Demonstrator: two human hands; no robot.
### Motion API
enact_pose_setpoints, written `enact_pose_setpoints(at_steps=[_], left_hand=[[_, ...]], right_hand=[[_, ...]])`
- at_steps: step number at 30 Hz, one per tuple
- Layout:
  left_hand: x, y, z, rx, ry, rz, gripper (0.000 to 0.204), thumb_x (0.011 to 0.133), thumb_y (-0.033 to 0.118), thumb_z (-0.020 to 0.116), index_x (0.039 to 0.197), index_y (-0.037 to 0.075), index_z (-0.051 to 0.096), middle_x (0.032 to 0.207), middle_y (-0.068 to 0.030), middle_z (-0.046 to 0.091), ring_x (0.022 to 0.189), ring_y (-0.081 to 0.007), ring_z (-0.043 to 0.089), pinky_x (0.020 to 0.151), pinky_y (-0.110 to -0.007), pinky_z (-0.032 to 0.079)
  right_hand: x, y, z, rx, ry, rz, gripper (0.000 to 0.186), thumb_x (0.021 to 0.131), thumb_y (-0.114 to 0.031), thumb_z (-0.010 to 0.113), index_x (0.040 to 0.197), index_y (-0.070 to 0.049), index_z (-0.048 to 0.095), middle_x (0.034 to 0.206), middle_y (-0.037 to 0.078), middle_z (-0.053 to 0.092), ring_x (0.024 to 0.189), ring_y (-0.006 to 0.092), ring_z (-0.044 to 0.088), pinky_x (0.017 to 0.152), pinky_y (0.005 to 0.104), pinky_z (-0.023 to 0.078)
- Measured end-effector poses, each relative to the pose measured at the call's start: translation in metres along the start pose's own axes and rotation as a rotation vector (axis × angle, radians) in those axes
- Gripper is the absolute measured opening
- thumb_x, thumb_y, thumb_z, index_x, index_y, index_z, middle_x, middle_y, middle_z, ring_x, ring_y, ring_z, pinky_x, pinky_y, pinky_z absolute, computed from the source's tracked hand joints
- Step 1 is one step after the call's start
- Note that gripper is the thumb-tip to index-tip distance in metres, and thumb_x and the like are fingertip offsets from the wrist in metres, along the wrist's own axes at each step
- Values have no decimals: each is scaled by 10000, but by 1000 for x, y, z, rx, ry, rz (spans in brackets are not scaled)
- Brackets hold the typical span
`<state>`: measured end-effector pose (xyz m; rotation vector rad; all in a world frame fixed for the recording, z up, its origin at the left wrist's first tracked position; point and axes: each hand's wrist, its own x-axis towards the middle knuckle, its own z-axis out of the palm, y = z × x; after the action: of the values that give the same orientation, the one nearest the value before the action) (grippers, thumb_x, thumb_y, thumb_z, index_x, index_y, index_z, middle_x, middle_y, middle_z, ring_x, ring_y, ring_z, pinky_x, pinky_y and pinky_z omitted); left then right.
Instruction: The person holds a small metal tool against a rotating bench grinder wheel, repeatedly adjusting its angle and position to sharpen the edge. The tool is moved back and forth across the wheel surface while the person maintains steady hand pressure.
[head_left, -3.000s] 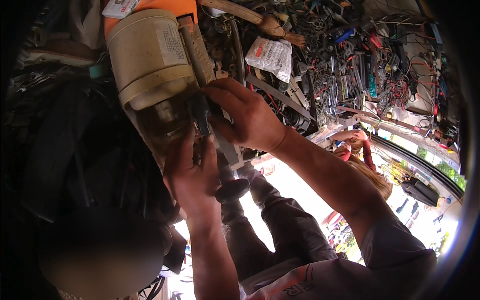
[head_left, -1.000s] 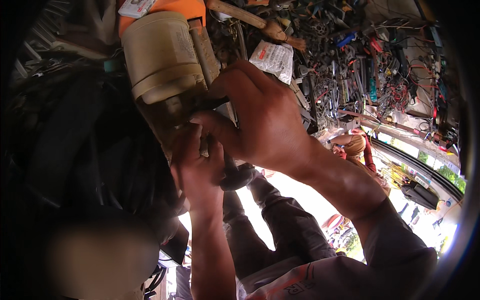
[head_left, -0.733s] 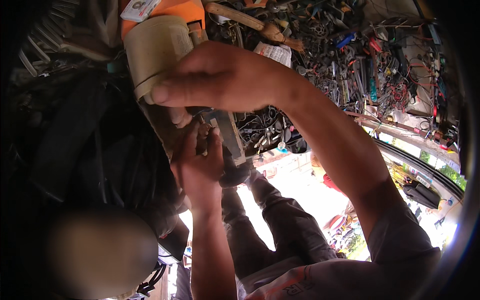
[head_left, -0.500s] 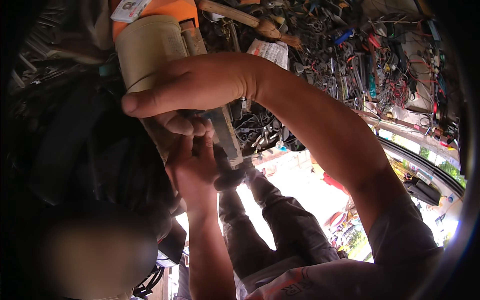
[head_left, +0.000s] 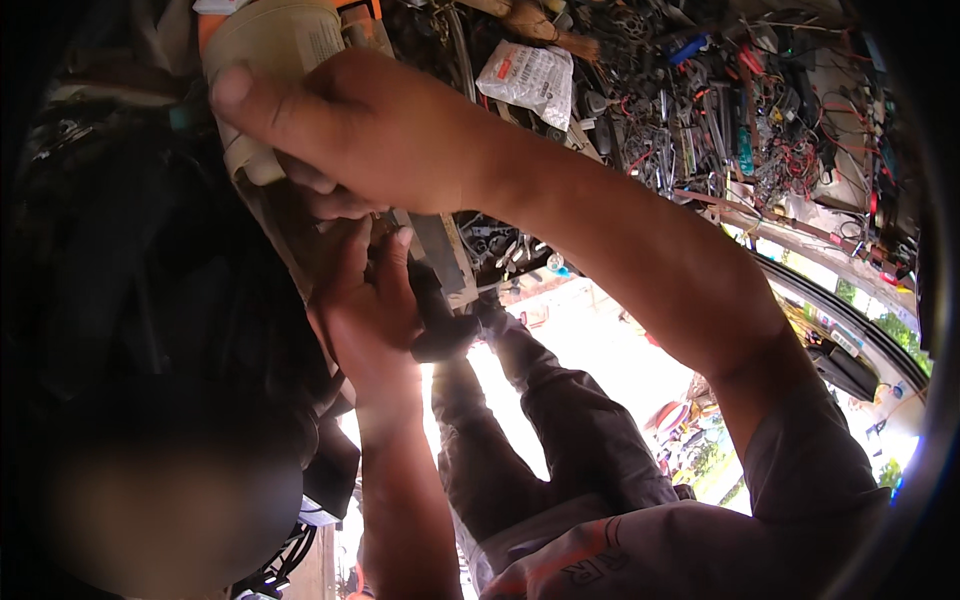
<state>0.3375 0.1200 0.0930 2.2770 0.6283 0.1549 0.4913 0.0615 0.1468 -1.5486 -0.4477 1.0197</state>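
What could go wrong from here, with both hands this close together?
The right hand partly blocks the view of where it meets the left hand, so a slip might go unseen. With fingers crowded there, one hand could bump the other. Anything small dropped might get lost among the loose parts nearby.

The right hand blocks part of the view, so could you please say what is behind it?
A beige tub shows partly behind the right hand. Whatever lies under its palm is covered and cannot be seen.

Shirt, grey; right sleeve, short; printed markings, orange and dark, on shirt front; trousers, dark, creased
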Motion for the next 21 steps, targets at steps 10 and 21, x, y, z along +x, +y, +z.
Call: enact_pose_setpoints(at_steps=[10, 21], left_hand=[[-38, 5, -18, -213, 34, -82, 400, 1013, 112, 464, 1397, 11, 514, 1271, -203, 602, 1129, -282, 617, 963, -353, 463], [-98, -36, -8, -174, -97, -67, 961, 762, 227, 867, 1526, 105, 297, 1473, -201, 355, 1304, -303, 455, 1000, -410, 451]], right_hand=[[15, 3, -10, 160, -242, -90, 657, 1031, -527, 410, 708, 5, 620, 637, 104, 641, 537, 183, 621, 546, 297, 514], [18, 4, -11, 26, -306, -75, 639, 1021, -526, 416, 685, -22, 619, 602, 73, 604, 503, 146, 582, 523, 281, 484]])
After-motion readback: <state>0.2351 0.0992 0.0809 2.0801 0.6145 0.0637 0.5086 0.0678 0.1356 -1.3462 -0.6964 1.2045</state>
